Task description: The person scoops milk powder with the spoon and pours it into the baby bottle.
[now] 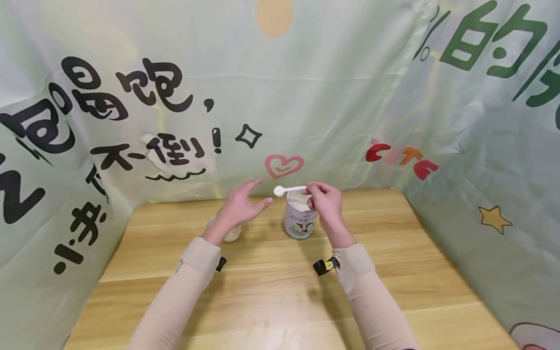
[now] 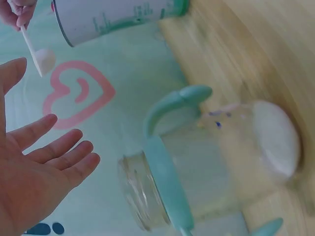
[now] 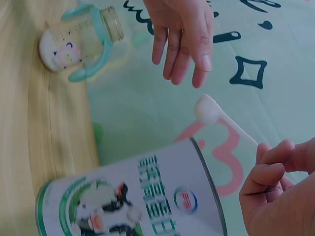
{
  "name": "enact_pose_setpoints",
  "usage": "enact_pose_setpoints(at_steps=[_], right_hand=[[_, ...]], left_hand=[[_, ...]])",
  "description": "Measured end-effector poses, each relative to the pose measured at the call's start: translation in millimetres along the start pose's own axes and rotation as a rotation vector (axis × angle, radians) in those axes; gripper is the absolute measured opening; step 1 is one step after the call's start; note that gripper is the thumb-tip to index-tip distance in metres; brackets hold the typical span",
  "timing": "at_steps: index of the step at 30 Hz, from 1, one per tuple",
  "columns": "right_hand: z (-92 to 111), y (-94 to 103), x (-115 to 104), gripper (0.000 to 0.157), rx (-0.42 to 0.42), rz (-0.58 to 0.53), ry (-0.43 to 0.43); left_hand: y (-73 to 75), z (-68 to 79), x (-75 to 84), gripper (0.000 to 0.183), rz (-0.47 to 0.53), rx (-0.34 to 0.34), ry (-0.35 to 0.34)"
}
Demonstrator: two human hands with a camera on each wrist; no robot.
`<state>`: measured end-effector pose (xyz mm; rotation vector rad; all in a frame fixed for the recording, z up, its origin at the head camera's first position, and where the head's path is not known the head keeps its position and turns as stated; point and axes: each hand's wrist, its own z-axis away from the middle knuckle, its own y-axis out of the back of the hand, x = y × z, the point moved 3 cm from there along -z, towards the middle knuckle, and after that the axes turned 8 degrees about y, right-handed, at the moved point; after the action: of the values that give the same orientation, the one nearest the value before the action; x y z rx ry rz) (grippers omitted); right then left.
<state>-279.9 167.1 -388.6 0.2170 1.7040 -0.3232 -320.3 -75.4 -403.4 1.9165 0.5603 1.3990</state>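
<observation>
My right hand (image 1: pixel 325 200) pinches the handle of a white measuring scoop (image 1: pixel 288 190) above the milk powder can (image 1: pixel 299 221). In the right wrist view, the scoop's bowl (image 3: pixel 207 109) points toward my left hand and looks filled with white powder. The can is topless, with pale powder inside and a cow printed on its label. My left hand (image 1: pixel 239 208) hovers with fingers extended and holds nothing. Below it stands an uncapped baby bottle (image 2: pixel 216 162) with teal handles; its base looks white. In the head view my left hand hides most of this bottle.
The wooden table (image 1: pixel 271 291) meets a printed fabric backdrop (image 1: pixel 306 121) at its rear, and fabric also hangs along both sides. A black wrist camera (image 1: pixel 323 266) sits below my right wrist.
</observation>
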Motion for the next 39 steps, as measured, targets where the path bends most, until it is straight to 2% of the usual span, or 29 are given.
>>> enact_pose_setpoints(at_steps=[7, 14, 24, 39], right_hand=[[5, -20.0, 0, 0.022, -0.043, -0.024, -0.001], [9, -35.4, -1, 0.021, -0.069, -0.025, -0.013], [17, -56.5, -1, 0.018, -0.119, -0.035, -0.01], [28, -82.8, 7, 0.017, -0.127, -0.073, 0.008]], left_hand=[[11.8, 10.0, -16.0, 0.074, -0.005, 0.03, 0.006], [22.4, 19.3, -25.7, 0.071, -0.001, 0.037, 0.025], [29.4, 34.0, -42.8, 0.072, -0.036, 0.047, 0.057], [40.3, 51.2, -67.2, 0.073, -0.046, 0.066, 0.086]])
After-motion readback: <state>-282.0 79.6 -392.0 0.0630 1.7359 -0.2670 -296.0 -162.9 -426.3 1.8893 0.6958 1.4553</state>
